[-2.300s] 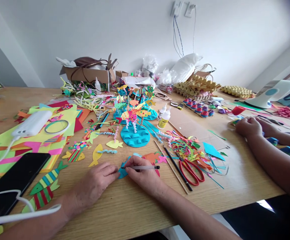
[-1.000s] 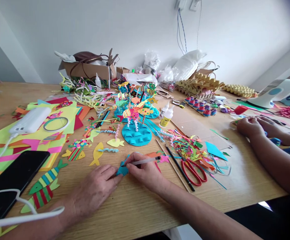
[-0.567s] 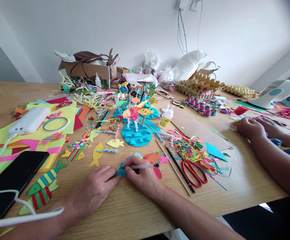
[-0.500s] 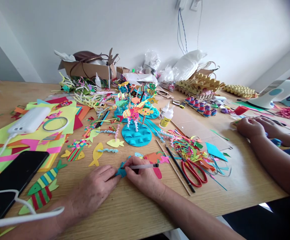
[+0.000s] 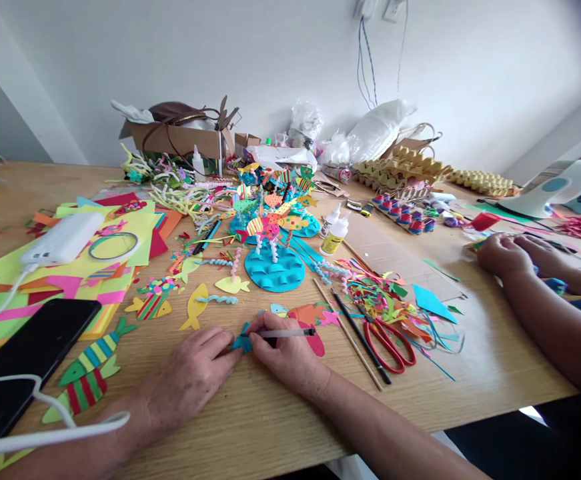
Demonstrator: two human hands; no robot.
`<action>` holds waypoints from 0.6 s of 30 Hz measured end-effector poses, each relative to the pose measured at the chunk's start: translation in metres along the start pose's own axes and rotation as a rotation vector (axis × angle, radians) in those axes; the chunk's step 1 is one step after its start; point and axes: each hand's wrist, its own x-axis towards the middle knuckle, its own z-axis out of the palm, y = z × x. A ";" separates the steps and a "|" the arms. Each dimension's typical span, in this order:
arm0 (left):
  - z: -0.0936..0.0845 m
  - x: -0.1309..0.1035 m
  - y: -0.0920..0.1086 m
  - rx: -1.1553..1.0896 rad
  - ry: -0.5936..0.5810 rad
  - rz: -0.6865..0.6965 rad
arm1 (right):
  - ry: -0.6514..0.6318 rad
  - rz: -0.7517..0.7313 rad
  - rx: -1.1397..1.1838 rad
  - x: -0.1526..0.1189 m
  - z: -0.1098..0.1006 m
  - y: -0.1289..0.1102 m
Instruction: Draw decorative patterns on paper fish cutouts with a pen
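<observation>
My right hand (image 5: 285,353) is closed round a pen (image 5: 290,332) with a pale barrel and dark end, its tip over a small blue paper cut-out (image 5: 241,341). With fingers pressed together, my left hand (image 5: 193,367) pins that cut-out to the table from the left; most of it is hidden under both hands. Just beyond them lie a yellow paper fish (image 5: 197,307) and a blue twisted strip (image 5: 223,300). Orange and red paper pieces (image 5: 313,327) show behind my right hand. A blue base (image 5: 274,270) with paper fish on curly stems stands farther back.
To the right lie red-handled scissors (image 5: 393,343), a black brush (image 5: 363,337), a thin wooden stick (image 5: 347,333) and paper scraps. Glue bottles (image 5: 335,237) stand behind. A phone (image 5: 35,353) and white cable are at left. Another person's hands (image 5: 515,257) work at right.
The pen's back end has dipped very slightly. Both hands stay on the blue cut-out, and the whole view has shifted a little.
</observation>
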 end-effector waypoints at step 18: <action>0.005 -0.003 -0.002 -0.001 -0.008 -0.003 | -0.015 -0.034 -0.030 -0.001 -0.002 -0.001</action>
